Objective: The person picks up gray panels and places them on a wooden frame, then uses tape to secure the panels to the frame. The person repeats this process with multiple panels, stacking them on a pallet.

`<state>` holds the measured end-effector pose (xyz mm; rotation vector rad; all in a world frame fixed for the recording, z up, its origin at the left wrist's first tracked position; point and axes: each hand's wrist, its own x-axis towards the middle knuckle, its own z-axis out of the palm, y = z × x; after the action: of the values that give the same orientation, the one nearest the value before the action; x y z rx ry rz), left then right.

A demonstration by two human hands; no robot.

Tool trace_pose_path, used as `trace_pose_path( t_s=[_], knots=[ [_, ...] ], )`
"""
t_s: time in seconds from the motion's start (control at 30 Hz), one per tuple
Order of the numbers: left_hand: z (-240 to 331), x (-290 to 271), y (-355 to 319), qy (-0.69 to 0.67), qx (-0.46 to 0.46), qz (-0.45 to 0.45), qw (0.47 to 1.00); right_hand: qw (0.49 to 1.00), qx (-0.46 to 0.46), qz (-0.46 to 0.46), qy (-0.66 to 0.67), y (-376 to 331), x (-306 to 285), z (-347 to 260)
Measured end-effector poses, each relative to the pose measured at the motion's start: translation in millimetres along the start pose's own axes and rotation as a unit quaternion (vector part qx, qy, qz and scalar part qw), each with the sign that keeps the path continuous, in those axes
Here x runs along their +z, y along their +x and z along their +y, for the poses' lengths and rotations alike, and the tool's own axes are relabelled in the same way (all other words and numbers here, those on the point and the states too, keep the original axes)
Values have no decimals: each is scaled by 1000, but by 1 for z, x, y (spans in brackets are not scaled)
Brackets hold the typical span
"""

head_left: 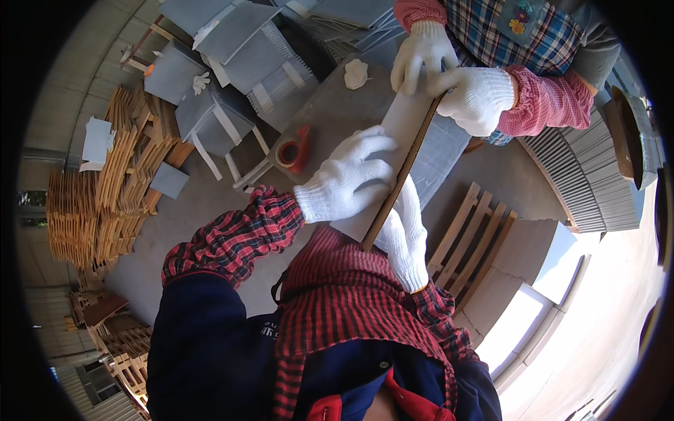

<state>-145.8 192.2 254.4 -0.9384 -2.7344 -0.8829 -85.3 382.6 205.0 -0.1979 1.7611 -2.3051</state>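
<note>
My left hand (349, 175), in a white knit glove, lies flat on a long pale grey slab (409, 118) on the work table (330, 105). My right hand (406, 231), also gloved, presses against a thin brown wooden strip (413, 151) that runs along the slab's right edge. Across the table another person in a plaid apron and pink sleeves holds the far end, one gloved hand (420, 52) on the slab and the other (474, 95) on the strip's far end.
A red cup (291, 152) and a lump of pale clay (356, 72) sit on the table. Stacked grey slabs (239, 63) stand at the back left, wooden racks (112, 189) at left, a wooden pallet (472, 238) at right.
</note>
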Motion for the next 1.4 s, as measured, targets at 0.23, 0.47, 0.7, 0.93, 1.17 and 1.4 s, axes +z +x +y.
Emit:
trace_pose_path(
  t_s=[0.23,0.47,0.7,0.93,1.17,1.4],
  knots=[
    [6,34,-5,-224,-240,76,942,986,-3,164,-3,0,65,13],
    [-21,35,-21,-566,-313,124,753,905,-49,192,-375,9,88,3],
    [-14,32,-16,-665,-342,132,650,816,18,230,-530,16,111,-13],
    [-89,-2,-20,-464,-102,-34,879,769,65,350,-531,16,157,-25],
    [-98,-69,52,-119,471,-71,871,770,85,574,-267,7,192,-1],
    [-43,-32,98,-49,649,-233,723,808,-4,583,-88,10,187,36]
  ],
)
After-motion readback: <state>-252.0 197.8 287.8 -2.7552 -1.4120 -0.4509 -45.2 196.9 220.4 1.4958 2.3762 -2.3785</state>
